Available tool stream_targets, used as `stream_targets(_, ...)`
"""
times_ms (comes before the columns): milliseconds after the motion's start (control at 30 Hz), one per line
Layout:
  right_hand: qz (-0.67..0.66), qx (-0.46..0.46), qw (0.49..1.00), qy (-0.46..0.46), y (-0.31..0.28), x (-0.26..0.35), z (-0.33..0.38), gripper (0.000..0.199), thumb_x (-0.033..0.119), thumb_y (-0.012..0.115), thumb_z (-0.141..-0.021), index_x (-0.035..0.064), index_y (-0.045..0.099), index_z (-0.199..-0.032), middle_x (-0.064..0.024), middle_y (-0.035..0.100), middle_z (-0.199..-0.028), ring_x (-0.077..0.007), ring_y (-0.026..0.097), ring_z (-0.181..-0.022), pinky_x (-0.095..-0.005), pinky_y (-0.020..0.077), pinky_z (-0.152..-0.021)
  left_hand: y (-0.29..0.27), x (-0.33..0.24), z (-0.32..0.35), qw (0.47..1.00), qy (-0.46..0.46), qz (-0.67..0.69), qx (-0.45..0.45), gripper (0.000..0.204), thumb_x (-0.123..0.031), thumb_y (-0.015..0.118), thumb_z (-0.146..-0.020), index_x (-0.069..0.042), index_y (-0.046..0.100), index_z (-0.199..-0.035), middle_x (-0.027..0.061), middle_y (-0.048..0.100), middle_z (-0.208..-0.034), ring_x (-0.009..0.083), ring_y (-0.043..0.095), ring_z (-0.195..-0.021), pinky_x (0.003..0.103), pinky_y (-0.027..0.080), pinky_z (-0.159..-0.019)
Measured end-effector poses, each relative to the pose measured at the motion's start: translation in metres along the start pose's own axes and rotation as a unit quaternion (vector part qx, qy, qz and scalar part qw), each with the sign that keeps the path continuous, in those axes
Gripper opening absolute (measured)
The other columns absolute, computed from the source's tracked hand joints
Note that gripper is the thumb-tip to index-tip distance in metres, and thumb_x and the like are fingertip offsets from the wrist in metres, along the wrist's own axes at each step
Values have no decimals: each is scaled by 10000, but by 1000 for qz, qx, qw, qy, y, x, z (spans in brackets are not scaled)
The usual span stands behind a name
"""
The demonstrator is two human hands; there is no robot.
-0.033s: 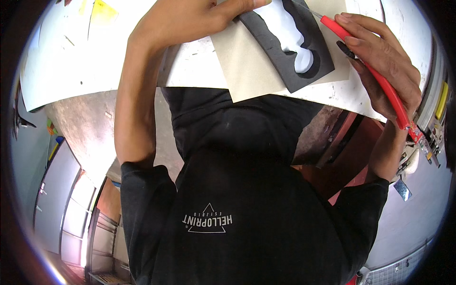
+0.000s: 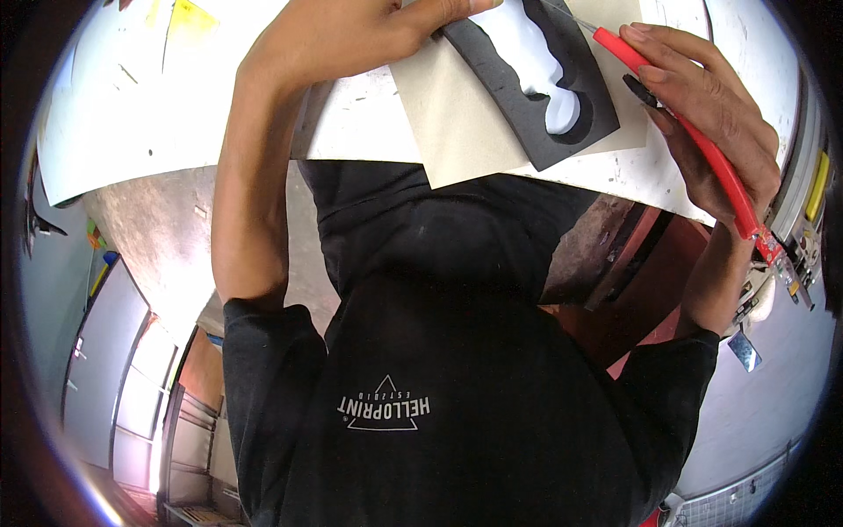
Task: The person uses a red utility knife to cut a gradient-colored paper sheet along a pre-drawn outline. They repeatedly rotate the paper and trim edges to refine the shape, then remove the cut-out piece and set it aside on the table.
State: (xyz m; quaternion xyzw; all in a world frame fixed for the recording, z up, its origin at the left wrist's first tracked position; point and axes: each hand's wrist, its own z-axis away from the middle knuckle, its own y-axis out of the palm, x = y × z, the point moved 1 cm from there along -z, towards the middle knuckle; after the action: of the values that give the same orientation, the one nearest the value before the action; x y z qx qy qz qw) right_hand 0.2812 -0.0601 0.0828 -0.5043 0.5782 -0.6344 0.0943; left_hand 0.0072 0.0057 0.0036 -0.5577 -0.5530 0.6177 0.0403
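Note:
A black foam block [image 2: 575, 97] with a wavy-edged cutout lies aslant near the table's front edge. White material [image 2: 527, 53] shows inside the cutout. My left hand [image 2: 378, 35] holds the block at its far left side, the thumb stretched to the cutout's edge; the other fingers are cut off by the top of the picture. My right hand [image 2: 711, 110] is closed around a red-handled tool [image 2: 729, 180] with a thin metal shaft, which reaches the block's right edge. A small black piece [image 2: 640, 90] shows at its fingertips; I cannot make out its kind.
Beneath the block lie beige sheets [image 2: 465, 140] on a white table [image 2: 176, 114]. A yellow piece [image 2: 189, 26] is at the far left. Grey floor [image 2: 149, 220] shows below the table at left. At right are several small tools [image 2: 781, 281] and a yellow strip [image 2: 817, 186].

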Motion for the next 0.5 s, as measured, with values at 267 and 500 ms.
stream_targets(267,34,37,999,-12,-2,-10,10,361,-2,654,-808,62,647,-1163,-174,668,-1163,-376,611,-1135,-469,517,-951,-11,-16,-2,999,-31,-9,22,414,-226,686,-851,-154,644,-1256,131,541,-1275,285,448,-1179,438,290,-1023)
stream_targets(500,16,6,1000,14,-3,4,5,389,14,662,-823,13,615,-1209,-228,651,-1160,-395,609,-1128,-459,502,-968,3,1,2,1000,6,-5,-22,403,-201,692,-833,-138,654,-1229,127,561,-1226,284,466,-1143,435,314,-1009)
